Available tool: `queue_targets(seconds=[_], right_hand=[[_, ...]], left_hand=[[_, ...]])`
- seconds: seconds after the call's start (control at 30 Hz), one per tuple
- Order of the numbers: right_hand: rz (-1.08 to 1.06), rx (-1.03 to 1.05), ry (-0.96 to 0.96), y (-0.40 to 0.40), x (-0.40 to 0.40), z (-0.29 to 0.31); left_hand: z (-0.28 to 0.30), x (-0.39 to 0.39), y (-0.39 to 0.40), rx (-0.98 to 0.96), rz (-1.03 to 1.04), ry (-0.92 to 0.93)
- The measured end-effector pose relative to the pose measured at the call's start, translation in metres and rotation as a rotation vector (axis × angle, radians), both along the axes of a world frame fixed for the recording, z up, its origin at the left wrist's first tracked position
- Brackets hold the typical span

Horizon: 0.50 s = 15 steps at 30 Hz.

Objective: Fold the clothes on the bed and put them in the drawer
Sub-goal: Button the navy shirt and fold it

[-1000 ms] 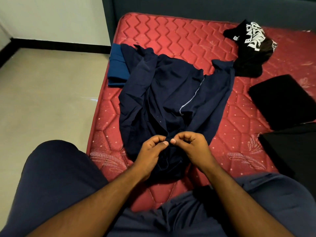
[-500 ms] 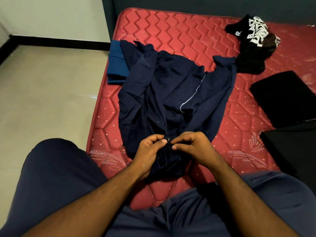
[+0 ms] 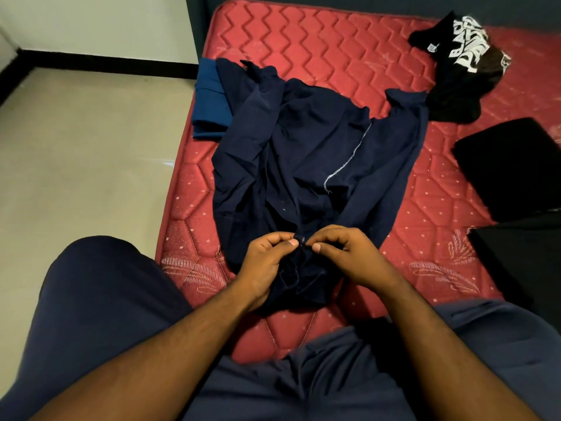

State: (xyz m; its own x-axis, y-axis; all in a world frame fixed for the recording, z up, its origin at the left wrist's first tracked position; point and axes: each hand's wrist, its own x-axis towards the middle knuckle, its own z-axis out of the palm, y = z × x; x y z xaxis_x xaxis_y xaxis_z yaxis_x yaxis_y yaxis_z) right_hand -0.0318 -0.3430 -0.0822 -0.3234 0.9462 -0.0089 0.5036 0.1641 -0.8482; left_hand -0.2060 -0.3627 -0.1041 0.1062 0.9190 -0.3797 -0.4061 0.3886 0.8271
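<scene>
The navy shirt (image 3: 306, 165) lies spread on the red bed (image 3: 334, 47), its left side close to the mattress edge beside the floor (image 3: 91, 165). Left hand (image 3: 267, 262) and right hand (image 3: 349, 253) each pinch the shirt's near edge, thumbs almost touching. A folded blue garment (image 3: 209, 98) sits at the left edge; black clothes (image 3: 461, 65) and a folded black piece (image 3: 510, 168) crowd the right.

- The crumpled black garment (image 3: 458, 68), lying at about one o'clock on the red mattress (image 3: 318, 50), bears large white block lettering; the fabric is bunched and the letters cannot be read with confidence.
- A small white tag (image 3: 432, 48) on that garment is too small to read.
</scene>
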Motion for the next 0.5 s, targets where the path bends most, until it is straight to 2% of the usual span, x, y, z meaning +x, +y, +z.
queue_targets(seconds=[0.13, 0.5], right_hand=[[0.033, 0.043, -0.086, -0.0012, 0.0013, -0.0032], [-0.091, 0.246, -0.021, -0.0001, -0.0066, -0.0091]], left_hand=[[-0.0012, 0.0003, 0.0013, -0.01, 0.018, 0.013], [-0.0052, 0.0021, 0.004, 0.025, 0.016, 0.024]])
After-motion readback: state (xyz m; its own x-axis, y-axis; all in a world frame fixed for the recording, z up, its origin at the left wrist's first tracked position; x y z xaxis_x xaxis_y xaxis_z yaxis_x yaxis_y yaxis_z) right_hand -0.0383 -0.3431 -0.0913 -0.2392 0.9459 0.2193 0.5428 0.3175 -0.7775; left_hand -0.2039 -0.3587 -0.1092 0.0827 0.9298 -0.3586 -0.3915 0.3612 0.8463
